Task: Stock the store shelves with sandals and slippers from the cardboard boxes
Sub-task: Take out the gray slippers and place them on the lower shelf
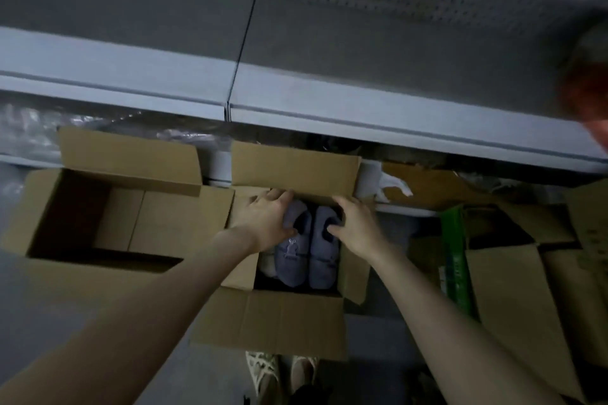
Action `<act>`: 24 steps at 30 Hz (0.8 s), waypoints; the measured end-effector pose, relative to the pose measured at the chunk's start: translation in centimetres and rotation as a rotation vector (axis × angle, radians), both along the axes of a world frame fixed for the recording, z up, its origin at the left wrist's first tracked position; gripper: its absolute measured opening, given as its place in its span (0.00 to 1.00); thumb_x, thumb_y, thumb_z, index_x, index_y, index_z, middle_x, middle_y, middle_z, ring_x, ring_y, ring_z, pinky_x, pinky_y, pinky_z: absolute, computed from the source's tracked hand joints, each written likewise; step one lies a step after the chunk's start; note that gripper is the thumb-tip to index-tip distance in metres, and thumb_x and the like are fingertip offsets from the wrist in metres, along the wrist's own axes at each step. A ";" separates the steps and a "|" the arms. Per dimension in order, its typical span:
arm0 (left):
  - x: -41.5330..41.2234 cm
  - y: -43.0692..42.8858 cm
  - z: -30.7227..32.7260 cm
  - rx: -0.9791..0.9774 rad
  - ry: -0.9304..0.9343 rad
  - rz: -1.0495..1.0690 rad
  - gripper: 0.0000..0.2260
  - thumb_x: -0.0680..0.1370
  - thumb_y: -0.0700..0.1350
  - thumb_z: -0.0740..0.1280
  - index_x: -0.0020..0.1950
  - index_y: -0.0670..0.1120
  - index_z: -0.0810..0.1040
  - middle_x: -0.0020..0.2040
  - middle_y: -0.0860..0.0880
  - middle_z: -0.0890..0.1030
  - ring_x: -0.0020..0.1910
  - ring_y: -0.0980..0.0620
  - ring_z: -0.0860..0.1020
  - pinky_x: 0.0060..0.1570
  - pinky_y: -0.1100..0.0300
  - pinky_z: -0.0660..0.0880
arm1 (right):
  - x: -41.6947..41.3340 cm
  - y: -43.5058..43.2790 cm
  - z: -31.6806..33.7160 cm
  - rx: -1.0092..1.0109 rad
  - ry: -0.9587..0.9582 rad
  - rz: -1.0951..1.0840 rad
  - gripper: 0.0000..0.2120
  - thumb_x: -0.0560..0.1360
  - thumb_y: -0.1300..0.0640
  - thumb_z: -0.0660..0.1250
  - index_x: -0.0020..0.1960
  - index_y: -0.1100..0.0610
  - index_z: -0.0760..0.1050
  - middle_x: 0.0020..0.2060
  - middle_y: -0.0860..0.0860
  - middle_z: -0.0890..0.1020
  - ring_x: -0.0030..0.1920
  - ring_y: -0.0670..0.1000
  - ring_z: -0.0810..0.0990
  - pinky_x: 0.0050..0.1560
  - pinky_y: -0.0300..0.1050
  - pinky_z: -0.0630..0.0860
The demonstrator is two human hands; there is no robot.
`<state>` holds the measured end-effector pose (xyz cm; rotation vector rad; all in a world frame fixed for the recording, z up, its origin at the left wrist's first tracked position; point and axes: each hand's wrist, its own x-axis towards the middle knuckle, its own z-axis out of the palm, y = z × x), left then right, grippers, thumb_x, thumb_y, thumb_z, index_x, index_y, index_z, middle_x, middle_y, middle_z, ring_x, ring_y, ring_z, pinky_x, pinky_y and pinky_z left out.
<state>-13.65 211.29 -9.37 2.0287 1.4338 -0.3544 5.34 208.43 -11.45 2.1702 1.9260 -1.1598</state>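
The pair of purple slippers lies in the middle box (pixel 273 322), straight in front of us and between our two forearms. The long axis of each slipper runs away from us toward the shelf (pixel 115 66): the toes point to our body and the heels to the far flap. The two lie side by side and touch along their inner edges.

Our left hand (pixel 268 220) is curled over the heel end of the left slipper (pixel 292 256), with the thumb at the edge of its opening. Our right hand (pixel 357 225) holds the right slipper (pixel 324 260) in the same way, fingers around the outer side and thumb at the opening. Each hand is nearest to its own slipper, so neither arm needs to cross. We judge that the next move is a lift straight up out of the box and then forward, because the shelf edge stands just behind and above the far flap.

Under the pair the middle box shows something pale at the left and darkness below; we cannot tell what it is. The left box (pixel 171 217) stands open just beside it and shows only its cardboard floor and a dark corner. At the right a green carton (pixel 454 256) stands between loose sheets of cardboard.
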 end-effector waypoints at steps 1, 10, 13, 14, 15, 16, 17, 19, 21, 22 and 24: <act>0.2 -0.5 -2.4 -0.030 -0.001 0.011 0.33 0.74 0.54 0.66 0.75 0.49 0.55 0.73 0.47 0.62 0.71 0.45 0.62 0.68 0.51 0.61 | 0.1 -0.5 -2.6 -0.029 0.013 -0.017 0.30 0.75 0.57 0.68 0.74 0.55 0.61 0.70 0.53 0.69 0.70 0.57 0.66 0.66 0.54 0.68; 0.9 -4.1 -21.0 -0.208 0.002 0.072 0.34 0.73 0.51 0.67 0.75 0.48 0.55 0.74 0.48 0.59 0.73 0.48 0.59 0.68 0.52 0.62 | 0.4 -4.8 -21.7 -0.163 0.012 -0.120 0.31 0.73 0.54 0.69 0.72 0.53 0.61 0.69 0.54 0.70 0.67 0.57 0.71 0.61 0.57 0.73; 1.6 -4.3 -25.1 -0.202 0.014 0.033 0.35 0.74 0.49 0.68 0.76 0.47 0.54 0.76 0.49 0.55 0.75 0.47 0.56 0.69 0.51 0.61 | 1.0 -5.8 -26.9 -0.104 -0.070 -0.082 0.29 0.68 0.47 0.66 0.66 0.49 0.62 0.67 0.56 0.72 0.64 0.59 0.73 0.57 0.58 0.75; 1.9 -4.3 -26.2 -0.191 0.017 0.009 0.36 0.74 0.49 0.68 0.76 0.47 0.52 0.77 0.49 0.53 0.75 0.48 0.54 0.69 0.51 0.60 | 1.1 -5.8 -28.1 -0.101 -0.095 -0.057 0.29 0.68 0.48 0.67 0.66 0.52 0.64 0.65 0.57 0.73 0.63 0.60 0.73 0.58 0.58 0.74; 2.3 -4.1 -27.3 -0.179 0.019 -0.016 0.36 0.75 0.49 0.67 0.76 0.47 0.51 0.77 0.50 0.50 0.76 0.49 0.51 0.69 0.51 0.59 | 1.2 -5.8 -29.3 -0.104 -0.114 -0.031 0.28 0.69 0.50 0.69 0.66 0.56 0.66 0.63 0.58 0.74 0.63 0.61 0.72 0.60 0.59 0.72; 2.6 -4.0 -28.4 -0.171 0.023 -0.041 0.37 0.75 0.49 0.67 0.77 0.47 0.49 0.78 0.50 0.48 0.76 0.50 0.48 0.70 0.50 0.57 | 1.3 -5.7 -30.1 -0.103 -0.125 -0.008 0.28 0.70 0.52 0.70 0.66 0.60 0.67 0.63 0.60 0.74 0.64 0.61 0.72 0.62 0.58 0.69; 2.9 -3.8 -29.5 -0.166 0.028 -0.065 0.37 0.76 0.49 0.66 0.77 0.47 0.47 0.78 0.51 0.45 0.77 0.51 0.45 0.71 0.49 0.54 | 1.4 -5.5 -31.0 -0.093 -0.129 0.008 0.28 0.71 0.54 0.70 0.68 0.62 0.67 0.64 0.61 0.73 0.65 0.61 0.71 0.64 0.57 0.67; 3.5 -3.4 -31.4 -0.159 0.044 -0.117 0.36 0.77 0.49 0.64 0.77 0.47 0.44 0.78 0.51 0.44 0.76 0.52 0.41 0.73 0.49 0.50 | 1.6 -5.3 -32.9 -0.078 -0.126 0.007 0.32 0.73 0.54 0.69 0.73 0.62 0.61 0.70 0.60 0.67 0.70 0.60 0.66 0.69 0.55 0.62; 3.9 -2.9 -32.9 -0.157 0.060 -0.144 0.36 0.77 0.50 0.63 0.77 0.46 0.45 0.78 0.50 0.46 0.76 0.52 0.41 0.73 0.49 0.49 | 1.7 -5.0 -34.2 -0.092 -0.111 -0.025 0.33 0.75 0.52 0.66 0.75 0.59 0.57 0.73 0.56 0.64 0.72 0.58 0.62 0.69 0.51 0.61; 4.1 -2.6 -33.5 -0.149 0.071 -0.153 0.35 0.77 0.50 0.64 0.77 0.45 0.47 0.78 0.48 0.49 0.77 0.50 0.43 0.73 0.48 0.50 | 1.8 -4.8 -34.8 -0.099 -0.104 -0.042 0.31 0.76 0.52 0.66 0.74 0.57 0.58 0.71 0.55 0.66 0.71 0.58 0.63 0.67 0.50 0.62; 4.2 -2.2 -34.4 -0.107 0.100 -0.180 0.33 0.76 0.49 0.65 0.76 0.43 0.53 0.75 0.44 0.56 0.75 0.45 0.50 0.71 0.47 0.56 | 1.8 -4.2 -35.6 -0.110 -0.113 -0.045 0.24 0.76 0.53 0.65 0.70 0.56 0.64 0.65 0.55 0.72 0.67 0.58 0.68 0.62 0.50 0.67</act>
